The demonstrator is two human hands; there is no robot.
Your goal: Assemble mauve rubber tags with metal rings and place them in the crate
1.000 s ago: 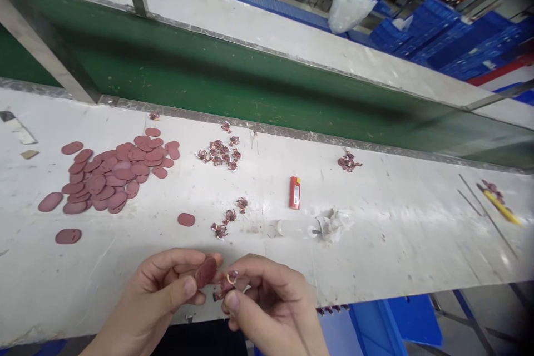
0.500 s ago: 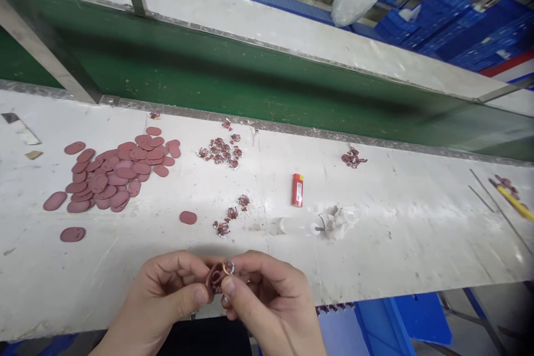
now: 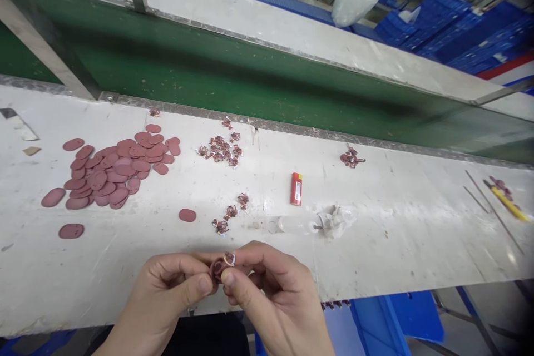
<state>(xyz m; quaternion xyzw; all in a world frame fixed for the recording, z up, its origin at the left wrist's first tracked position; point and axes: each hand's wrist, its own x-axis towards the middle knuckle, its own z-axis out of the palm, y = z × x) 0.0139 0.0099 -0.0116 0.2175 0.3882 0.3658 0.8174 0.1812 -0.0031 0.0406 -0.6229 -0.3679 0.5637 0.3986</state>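
Nearest, at the front edge of the bench, the left hand [image 3: 169, 289] and the right hand [image 3: 267, 289] met in mid-air, fingers curled and grasping. The left thumb and fingertips [image 3: 203, 285] pinched a maroon rubbery oval disc [image 3: 216, 268] from one side, while the right thumb and forefinger closed on it from the other, with a small pale ring [image 3: 229, 258] at its upper edge. This close two-handed pinch seemed to steady the small parts against each other, though the fingers hid how they joined.

Beyond the hands, on the white scuffed workbench [image 3: 387, 256], a lone maroon oval disc [image 3: 187, 215] and a small cluster of maroon-and-white curled pieces [image 3: 221, 226] lay within easy reach. To the left, a heap of maroon oval discs [image 3: 112, 172] sat apart from a far pile of curled pieces [image 3: 219, 148], which kept the two kinds separate. To the right lay a red cigarette lighter [image 3: 296, 189], a clear plastic tube [image 3: 292, 225] and crumpled white tissue [image 3: 334, 221]. Farther right were thin metal rods [image 3: 492, 211] and a yellow-handled tool [image 3: 507, 203]. Past the bench ran a green conveyor panel [image 3: 233, 83], with blue plastic crates [image 3: 438, 28] far right.
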